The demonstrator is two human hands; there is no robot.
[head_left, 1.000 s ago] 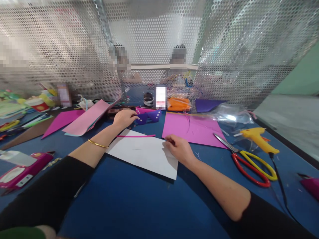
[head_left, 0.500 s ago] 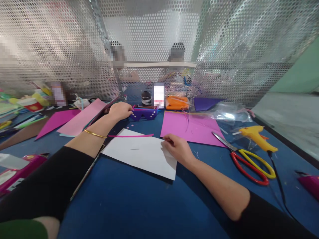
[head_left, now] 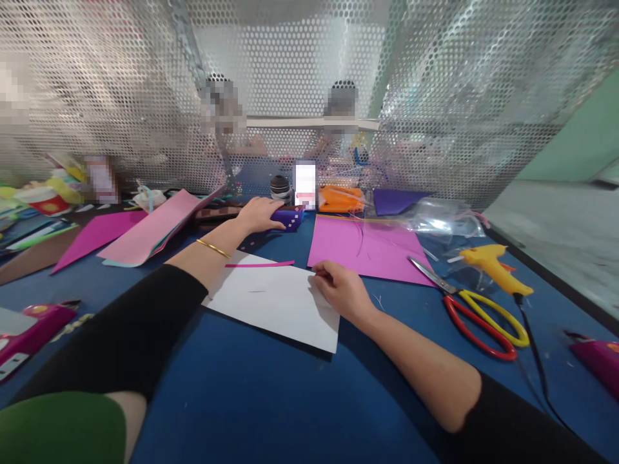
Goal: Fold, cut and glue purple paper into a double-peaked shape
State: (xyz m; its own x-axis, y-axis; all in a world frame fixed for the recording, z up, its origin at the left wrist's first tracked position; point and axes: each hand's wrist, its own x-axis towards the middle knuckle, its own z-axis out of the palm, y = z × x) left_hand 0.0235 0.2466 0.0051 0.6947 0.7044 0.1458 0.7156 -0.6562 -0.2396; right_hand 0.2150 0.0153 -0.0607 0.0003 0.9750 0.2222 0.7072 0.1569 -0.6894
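My left hand [head_left: 261, 214] stretches over a dark purple glasses-shaped cutout [head_left: 293, 221] with small pale squares on it, at the back of the blue table. Its fingers are apart and cover the cutout's left part. My right hand [head_left: 341, 283] stays at the right edge of a white sheet of paper [head_left: 271, 303], fingers curled together at the sheet's upper right corner. A thin magenta strip [head_left: 261, 265] lies across the upper part of that sheet, below my left wrist.
Right of the sheet are a pink-purple foam sheet [head_left: 372, 248], scissors [head_left: 478, 316] with red and yellow handles, and a yellow glue gun [head_left: 496, 265] with its cord. Pink sheets [head_left: 149, 225] lie left. A lit phone [head_left: 304, 183] stands before the perforated metal screen [head_left: 290, 64].
My left hand has moved right and now covers much of the purple cutout, its fingers spread more. My right hand keeps its place on the white sheet.
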